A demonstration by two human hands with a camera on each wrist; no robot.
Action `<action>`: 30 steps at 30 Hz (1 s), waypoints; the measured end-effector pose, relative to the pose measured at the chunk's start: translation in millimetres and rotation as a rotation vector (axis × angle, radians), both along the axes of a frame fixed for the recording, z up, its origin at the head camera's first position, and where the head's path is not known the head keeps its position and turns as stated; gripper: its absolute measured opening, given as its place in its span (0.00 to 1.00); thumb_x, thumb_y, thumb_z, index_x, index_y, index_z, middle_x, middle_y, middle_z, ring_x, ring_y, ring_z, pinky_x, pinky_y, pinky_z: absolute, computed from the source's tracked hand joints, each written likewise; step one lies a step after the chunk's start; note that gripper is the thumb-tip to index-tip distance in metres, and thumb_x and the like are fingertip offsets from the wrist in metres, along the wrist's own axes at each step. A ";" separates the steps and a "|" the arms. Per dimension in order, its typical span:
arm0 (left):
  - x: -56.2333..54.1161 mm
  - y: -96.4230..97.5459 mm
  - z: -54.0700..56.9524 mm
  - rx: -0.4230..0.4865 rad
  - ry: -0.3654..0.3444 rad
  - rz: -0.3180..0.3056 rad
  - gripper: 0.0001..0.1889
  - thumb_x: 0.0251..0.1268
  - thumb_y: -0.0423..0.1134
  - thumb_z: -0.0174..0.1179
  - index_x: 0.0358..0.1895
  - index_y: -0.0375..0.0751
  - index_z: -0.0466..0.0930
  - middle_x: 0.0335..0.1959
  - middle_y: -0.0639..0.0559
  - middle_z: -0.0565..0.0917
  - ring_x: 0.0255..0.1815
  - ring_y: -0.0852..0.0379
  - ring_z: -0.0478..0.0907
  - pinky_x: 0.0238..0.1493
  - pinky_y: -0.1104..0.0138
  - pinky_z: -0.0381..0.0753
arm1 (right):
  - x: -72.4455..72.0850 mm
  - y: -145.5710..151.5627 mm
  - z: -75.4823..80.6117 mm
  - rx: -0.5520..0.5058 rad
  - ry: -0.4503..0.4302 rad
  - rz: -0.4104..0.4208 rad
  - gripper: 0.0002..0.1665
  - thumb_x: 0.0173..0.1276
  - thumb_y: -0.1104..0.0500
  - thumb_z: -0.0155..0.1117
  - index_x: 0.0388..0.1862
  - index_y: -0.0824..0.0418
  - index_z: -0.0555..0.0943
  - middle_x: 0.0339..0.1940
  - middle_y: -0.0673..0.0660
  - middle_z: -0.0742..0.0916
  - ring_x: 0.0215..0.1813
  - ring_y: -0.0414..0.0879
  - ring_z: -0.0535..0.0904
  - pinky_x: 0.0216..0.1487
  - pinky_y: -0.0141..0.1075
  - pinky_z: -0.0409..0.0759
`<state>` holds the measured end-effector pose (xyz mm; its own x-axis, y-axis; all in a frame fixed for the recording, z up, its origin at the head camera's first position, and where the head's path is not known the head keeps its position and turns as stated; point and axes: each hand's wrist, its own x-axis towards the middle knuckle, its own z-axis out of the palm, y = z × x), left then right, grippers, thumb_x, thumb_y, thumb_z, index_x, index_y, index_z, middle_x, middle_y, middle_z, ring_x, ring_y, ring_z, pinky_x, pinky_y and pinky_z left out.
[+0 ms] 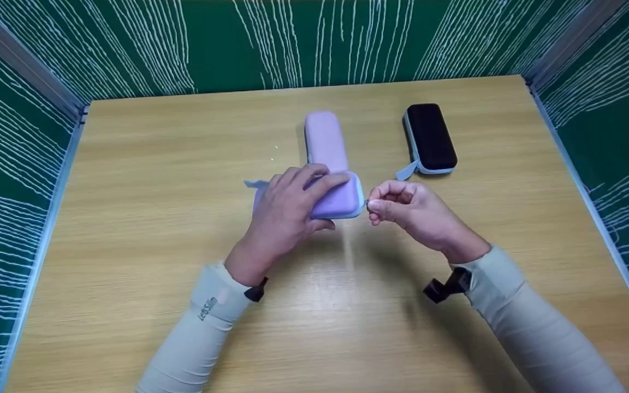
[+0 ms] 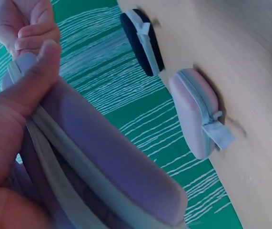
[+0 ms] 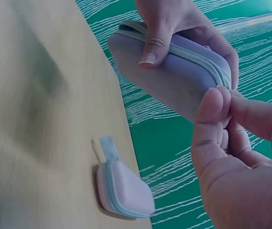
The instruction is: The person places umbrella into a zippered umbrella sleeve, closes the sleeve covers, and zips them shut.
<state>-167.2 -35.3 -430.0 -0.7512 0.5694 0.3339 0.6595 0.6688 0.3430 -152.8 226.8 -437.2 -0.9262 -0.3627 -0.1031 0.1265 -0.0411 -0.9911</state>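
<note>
A purple zip case (image 1: pixel 342 203) with light blue zipper trim is gripped by my left hand (image 1: pixel 286 210), fingers over the top and thumb along the near side. In the left wrist view, the zipper of this case (image 2: pixel 112 143) is parted along much of its length, leaving a narrow dark gap. My right hand (image 1: pixel 418 213) pinches the zipper pull at the right end of the case; the fingertips hide most of it. Seen from the right wrist, the thumb and fingers of that hand (image 3: pixel 236 129) meet at the corner of the purple case (image 3: pixel 150 81).
Behind the held case lies a pale pink zip case (image 1: pixel 325 139), with a light blue tab (image 2: pixel 219 134). A black zip case (image 1: pixel 430 136) with light blue trim rests at the back right of the wooden table (image 1: pixel 183 142). Green, white-streaked panels (image 1: pixel 216 49) border the table.
</note>
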 end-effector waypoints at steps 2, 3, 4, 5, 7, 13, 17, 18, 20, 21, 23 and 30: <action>0.9 1.2 1.0 0.000 0.008 0.006 0.42 0.54 0.56 0.76 0.74 0.66 0.70 0.70 0.53 0.73 0.68 0.49 0.69 0.69 0.52 0.69 | -0.3 0.4 0.4 0.017 0.009 0.000 0.05 0.75 0.69 0.63 0.42 0.73 0.79 0.35 0.58 0.84 0.38 0.45 0.83 0.50 0.39 0.85; 1.2 1.8 1.2 0.000 0.015 0.006 0.41 0.54 0.55 0.76 0.74 0.65 0.70 0.70 0.53 0.73 0.68 0.48 0.69 0.69 0.51 0.69 | -0.6 0.4 0.4 0.020 0.011 0.000 0.05 0.75 0.69 0.63 0.42 0.73 0.78 0.36 0.58 0.84 0.38 0.45 0.83 0.50 0.39 0.85; 1.4 2.4 1.3 -0.004 0.026 0.007 0.40 0.55 0.55 0.76 0.73 0.65 0.71 0.70 0.53 0.73 0.68 0.48 0.69 0.68 0.51 0.69 | -0.9 0.4 0.1 0.020 0.012 -0.001 0.06 0.75 0.68 0.63 0.42 0.73 0.78 0.36 0.58 0.84 0.38 0.45 0.83 0.50 0.39 0.85; 1.3 2.9 1.0 -0.006 0.033 0.006 0.40 0.56 0.54 0.77 0.73 0.64 0.71 0.70 0.53 0.73 0.67 0.48 0.69 0.68 0.51 0.69 | -1.0 0.3 0.0 0.021 0.013 -0.003 0.07 0.75 0.68 0.64 0.42 0.73 0.78 0.36 0.58 0.84 0.38 0.45 0.84 0.50 0.39 0.85; 1.2 3.6 0.4 -0.009 0.046 0.003 0.38 0.56 0.53 0.77 0.72 0.63 0.71 0.69 0.52 0.73 0.67 0.47 0.70 0.68 0.50 0.69 | -0.8 0.4 -0.4 0.022 0.014 -0.009 0.08 0.74 0.67 0.64 0.43 0.75 0.78 0.36 0.58 0.84 0.37 0.44 0.84 0.49 0.39 0.85; 1.8 2.9 -0.8 0.000 0.068 -0.004 0.37 0.56 0.52 0.78 0.71 0.64 0.73 0.68 0.53 0.74 0.65 0.47 0.70 0.67 0.51 0.70 | -0.2 0.4 0.6 0.039 0.029 -0.011 0.08 0.75 0.67 0.64 0.43 0.75 0.78 0.35 0.58 0.85 0.38 0.45 0.84 0.49 0.39 0.85; 2.0 3.4 -0.9 0.006 0.066 -0.002 0.36 0.56 0.52 0.78 0.70 0.65 0.74 0.67 0.53 0.75 0.64 0.48 0.70 0.65 0.51 0.70 | -0.2 0.3 0.0 0.035 0.013 -0.002 0.04 0.75 0.70 0.62 0.42 0.73 0.79 0.34 0.58 0.85 0.37 0.45 0.84 0.48 0.38 0.85; 2.1 3.8 -1.0 0.006 0.065 -0.001 0.36 0.57 0.51 0.78 0.70 0.65 0.75 0.67 0.52 0.75 0.63 0.47 0.70 0.66 0.51 0.70 | 0.0 0.0 0.1 0.031 0.011 0.002 0.04 0.75 0.70 0.62 0.42 0.73 0.79 0.34 0.58 0.85 0.37 0.45 0.83 0.48 0.38 0.85; 2.5 5.2 -0.8 0.000 0.064 0.009 0.36 0.57 0.51 0.77 0.71 0.64 0.75 0.66 0.52 0.75 0.63 0.47 0.71 0.66 0.50 0.70 | -0.1 0.0 -0.6 0.028 0.010 0.007 0.04 0.74 0.69 0.63 0.42 0.72 0.79 0.34 0.57 0.85 0.37 0.44 0.83 0.48 0.38 0.84; 2.8 6.0 -0.5 -0.006 0.062 0.016 0.36 0.57 0.51 0.78 0.71 0.64 0.75 0.66 0.52 0.75 0.63 0.46 0.71 0.66 0.50 0.70 | -0.3 0.4 -1.2 0.026 0.011 0.009 0.05 0.74 0.69 0.64 0.42 0.72 0.79 0.34 0.57 0.85 0.37 0.44 0.83 0.48 0.38 0.84; 3.3 8.5 0.3 -0.021 0.058 0.034 0.37 0.57 0.51 0.78 0.71 0.64 0.74 0.66 0.51 0.75 0.62 0.45 0.71 0.65 0.49 0.71 | -1.2 1.8 -3.0 0.005 0.008 0.017 0.05 0.74 0.68 0.64 0.42 0.72 0.80 0.34 0.57 0.85 0.37 0.44 0.83 0.48 0.38 0.85; 2.7 21.7 3.5 -0.078 0.007 0.106 0.38 0.57 0.52 0.78 0.72 0.65 0.73 0.64 0.51 0.75 0.60 0.44 0.72 0.61 0.48 0.74 | -7.7 11.4 -11.7 -0.202 -0.047 0.129 0.12 0.77 0.73 0.54 0.40 0.61 0.82 0.35 0.53 0.84 0.37 0.43 0.81 0.48 0.33 0.82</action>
